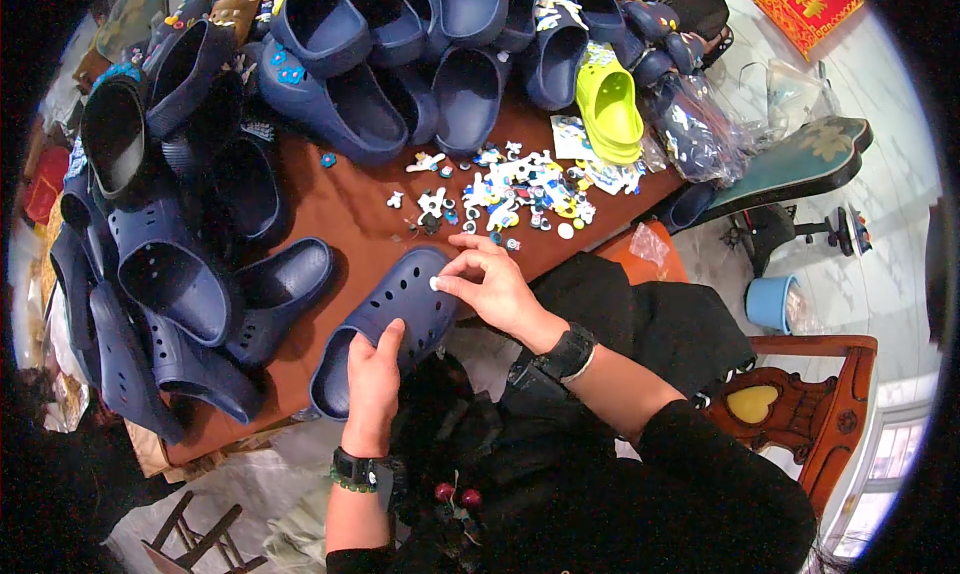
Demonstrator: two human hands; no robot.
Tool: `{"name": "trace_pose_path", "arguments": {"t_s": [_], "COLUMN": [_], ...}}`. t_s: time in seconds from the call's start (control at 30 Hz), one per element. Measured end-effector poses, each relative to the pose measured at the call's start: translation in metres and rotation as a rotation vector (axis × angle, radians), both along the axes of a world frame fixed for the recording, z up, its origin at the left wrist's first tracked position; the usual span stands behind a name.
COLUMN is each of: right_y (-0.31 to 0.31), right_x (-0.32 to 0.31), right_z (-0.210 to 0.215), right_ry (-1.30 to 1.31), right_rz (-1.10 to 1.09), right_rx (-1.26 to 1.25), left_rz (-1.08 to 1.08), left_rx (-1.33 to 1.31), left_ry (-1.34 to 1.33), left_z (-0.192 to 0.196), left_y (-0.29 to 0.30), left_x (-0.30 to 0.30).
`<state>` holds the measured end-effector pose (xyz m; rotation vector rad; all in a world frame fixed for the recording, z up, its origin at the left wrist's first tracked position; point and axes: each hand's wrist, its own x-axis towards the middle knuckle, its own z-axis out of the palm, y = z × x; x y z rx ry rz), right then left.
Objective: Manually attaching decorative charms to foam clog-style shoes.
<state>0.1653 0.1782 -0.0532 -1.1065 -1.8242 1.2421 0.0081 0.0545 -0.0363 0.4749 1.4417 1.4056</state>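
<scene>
A navy blue foam clog with round holes in its upper is tilted at the table's near edge. My left hand is closed around its side, the thumb lying on top near the foot opening. At the clog's toe, my right hand pinches a small white piece, probably a shoe charm, between thumb and forefinger. The piece is at the perforated upper; whether it sits in a hole I cannot tell. Just beyond the right hand lies a loose pile of small white, blue and yellow shoe charms.
Many navy clogs crowd the brown table on the left and along the back. One lime-green clog stands behind the charms. Plastic bags, a green padded seat, a blue bin and a carved wooden chair are at the right.
</scene>
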Motion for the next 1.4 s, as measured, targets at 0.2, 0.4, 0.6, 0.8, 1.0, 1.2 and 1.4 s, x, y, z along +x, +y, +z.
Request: {"name": "trace_pose_path", "arguments": {"t_s": [0.2, 0.4, 0.6, 0.8, 1.0, 1.2, 1.4], "right_y": [-0.004, -0.004, -0.004, 0.002, 0.012, -0.006, -0.057], "right_x": [-0.008, -0.012, -0.021, -0.017, -0.006, 0.005, 0.044], "right_z": [-0.007, 0.002, 0.017, 0.015, 0.001, 0.059, 0.189], "right_ry": [-0.006, 0.427, 0.272, 0.320, 0.330, 0.097, 0.601], "right_rz": [-0.028, -0.013, -0.020, 0.015, 0.067, 0.029, 1.016], "right_rx": [-0.146, -0.557, -0.601, -0.661, -0.635, -0.064, -0.036], "left_rz": [-0.037, -0.045, -0.027, -0.028, -0.032, 0.010, -0.022], "left_rx": [-0.009, 0.008, -0.035, -0.018, -0.035, 0.030, -0.109], "left_ry": [0.012, 0.072, 0.121, 0.142, 0.117, 0.052, 0.099], "left_z": [-0.003, -0.008, -0.004, -0.006, 0.003, -0.007, 0.017], "left_y": [0.000, -0.003, -0.004, -0.005, -0.004, -0.002, -0.001], "left_x": [-0.005, -0.003, 0.000, -0.001, 0.001, 0.000, 0.000]}}
